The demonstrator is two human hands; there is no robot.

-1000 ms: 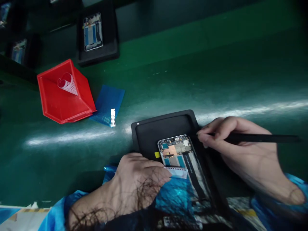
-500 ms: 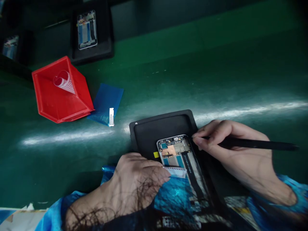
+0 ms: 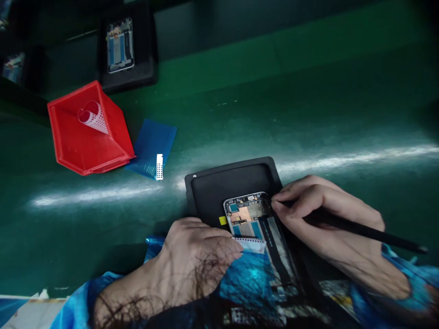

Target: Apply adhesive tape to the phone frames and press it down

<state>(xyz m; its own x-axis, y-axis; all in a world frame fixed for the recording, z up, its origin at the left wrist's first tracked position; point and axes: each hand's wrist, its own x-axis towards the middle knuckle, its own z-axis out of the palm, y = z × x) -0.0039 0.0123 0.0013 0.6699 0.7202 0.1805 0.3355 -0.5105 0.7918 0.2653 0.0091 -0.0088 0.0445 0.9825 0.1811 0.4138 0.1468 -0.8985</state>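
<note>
The green desk (image 3: 219, 132) fills my feed. Nearest me, a shallow black tray (image 3: 209, 196) carries the opened phone (image 3: 262, 210), circuitry facing up; a second black tray (image 3: 146, 50), towards the back, bears another opened phone (image 3: 120, 45). The red bin (image 3: 77, 146) contains a curled white sheet (image 3: 96, 118), dotted with holes or marks. I have the left hand (image 3: 199, 253) closed on a blue film (image 3: 245, 274) with a white edge, overlapping the phone's lower part in my view. The right hand (image 3: 338, 201) pinches a slim black tool (image 3: 380, 234) beside the phone's upper right corner; I can't make out its tip. I read the step as fine tool work at that corner, and judge the next move calls for a light, steady right hand. Beside the bin lies a loose blue sheet (image 3: 156, 137), a white dotted strip (image 3: 159, 167) at its lower corner. Smallest is a yellow tab (image 3: 222, 220) at the phone's left edge.
</note>
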